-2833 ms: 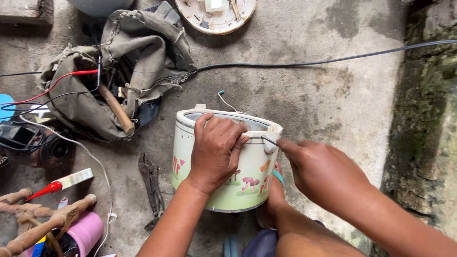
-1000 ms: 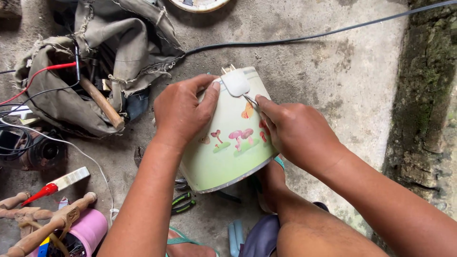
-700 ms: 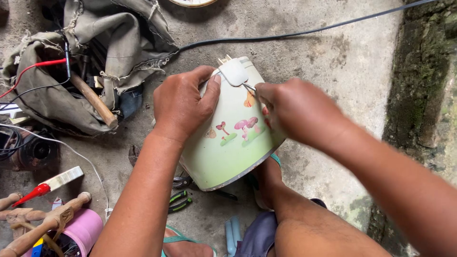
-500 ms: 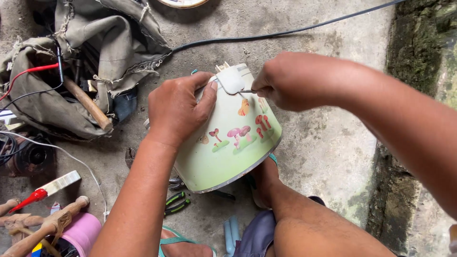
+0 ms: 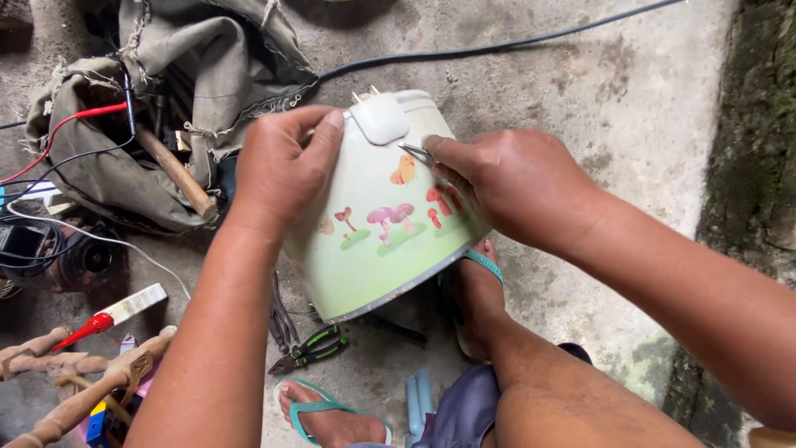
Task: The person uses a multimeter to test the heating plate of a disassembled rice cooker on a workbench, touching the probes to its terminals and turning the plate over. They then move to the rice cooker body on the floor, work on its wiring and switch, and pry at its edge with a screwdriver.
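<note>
A pale green cooker body (image 5: 377, 249) with mushroom pictures is tilted on its side above my feet. My left hand (image 5: 282, 162) grips its upper left rim, thumb by the white plastic latch piece (image 5: 380, 118). My right hand (image 5: 506, 182) pinches a thin metal tool (image 5: 417, 153), its tip pressed against the shell just below the latch piece. The tool's handle is hidden inside my fist.
An open grey tool bag (image 5: 157, 108) with a wooden-handled hammer (image 5: 176, 172) and red and black leads lies at upper left. Green-handled pliers (image 5: 311, 350) lie on the concrete under the cooker. A black cable (image 5: 497, 48) crosses the top. Mossy wall (image 5: 750, 166) at right.
The cooker went from standing upright to being tipped over toward me. My right hand swung up briefly and came back down, the tool tip again at the latch piece.
</note>
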